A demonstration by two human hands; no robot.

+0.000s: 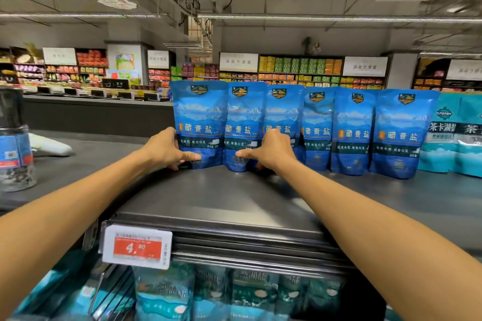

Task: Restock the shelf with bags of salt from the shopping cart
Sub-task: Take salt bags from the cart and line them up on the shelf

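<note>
- The left hand grips the lower left edge of the leftmost salt bag; the fingers curl round the edge, thumb on the front.
- The right hand holds the second bag low, steadying it.
- Both bags stand at frame center on the top shelf, apparently being aligned with the row.
- Long axis vertical; labels face the camera.

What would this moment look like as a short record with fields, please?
place: supermarket aisle, top shelf
blue salt bags: six upright in a row
left hand: holds the leftmost bag at its left edge
right hand: fingers curled on the bags, thumb on the second bag
teal bags: right of the row
price tag: shelf front, reads 4.90
</note>
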